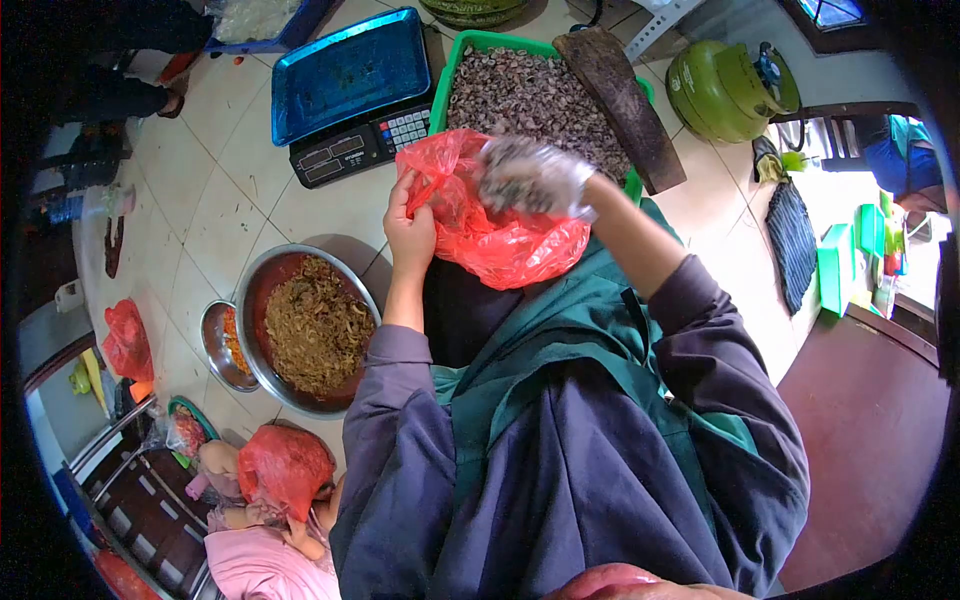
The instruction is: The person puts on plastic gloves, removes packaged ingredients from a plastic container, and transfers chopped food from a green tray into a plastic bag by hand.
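My left hand (410, 230) is closed on the rim of a red plastic bag (520, 255), holding it up over my lap. My right hand (530, 178), in a clear plastic glove, is over the bag's mouth and smeared by motion. Greyish bits show at its fingers, but I cannot make out its grip. Just beyond the bag, a green tray (440, 105) is filled with small, curled grey-brown pieces (520, 95). A dark wooden board (620, 110) lies across the tray's right side.
A digital scale (350, 150) with a blue pan (350, 75) stands left of the tray. At lower left are a large metal bowl (258, 360) of brown shredded food and a smaller bowl (212, 345). A green gas cylinder (715, 90) is at right. Another person in pink (270, 565) sits nearby.
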`<action>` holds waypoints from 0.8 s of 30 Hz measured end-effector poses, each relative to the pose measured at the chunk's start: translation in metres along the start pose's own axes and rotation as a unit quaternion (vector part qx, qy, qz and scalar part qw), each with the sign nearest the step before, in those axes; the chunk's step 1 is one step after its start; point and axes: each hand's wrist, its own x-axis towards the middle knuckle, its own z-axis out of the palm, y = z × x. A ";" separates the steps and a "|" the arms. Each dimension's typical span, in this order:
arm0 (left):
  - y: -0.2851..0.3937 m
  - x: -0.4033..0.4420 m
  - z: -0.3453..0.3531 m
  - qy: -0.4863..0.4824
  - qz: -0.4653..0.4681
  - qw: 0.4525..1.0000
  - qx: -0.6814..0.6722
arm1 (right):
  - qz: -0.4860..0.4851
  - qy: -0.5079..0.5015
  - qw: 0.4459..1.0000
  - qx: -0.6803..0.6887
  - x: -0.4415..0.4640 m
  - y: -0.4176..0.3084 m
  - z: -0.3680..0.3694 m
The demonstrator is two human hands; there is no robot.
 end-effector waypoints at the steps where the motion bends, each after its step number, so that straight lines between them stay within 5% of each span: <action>1: 0.004 -0.001 -0.001 -0.002 0.002 1.000 0.004 | 0.044 0.004 0.999 0.004 0.005 0.015 0.012; 4: 0.039 -0.004 -0.005 -0.007 0.015 1.000 0.023 | -0.062 0.145 0.969 -0.189 0.021 0.050 0.041; 7: 0.050 -0.011 -0.017 -0.010 0.013 1.000 0.009 | -0.071 0.145 0.946 -0.281 0.034 0.063 0.045; 8: 0.051 -0.012 -0.023 -0.011 0.009 1.000 -0.003 | -0.102 0.173 0.893 -0.402 0.043 0.069 0.046; 11: 0.049 -0.010 -0.055 0.036 0.026 0.996 0.073 | -0.101 0.113 0.885 -0.440 0.056 0.060 0.060; 12: 0.050 -0.008 -0.064 0.077 0.112 0.980 0.144 | -0.085 0.118 0.863 -0.483 0.064 0.052 0.071; 15: 0.056 -0.007 -0.091 0.134 0.117 0.969 0.170 | -0.165 0.122 0.799 -0.565 0.103 0.059 0.091; 22: -0.005 0.001 -0.131 0.154 0.073 0.940 0.294 | -0.173 0.009 0.753 -0.635 0.167 0.061 0.111; 24: -0.028 0.001 -0.136 0.150 0.069 0.932 0.323 | -0.109 -0.018 0.730 -0.674 0.166 0.051 0.116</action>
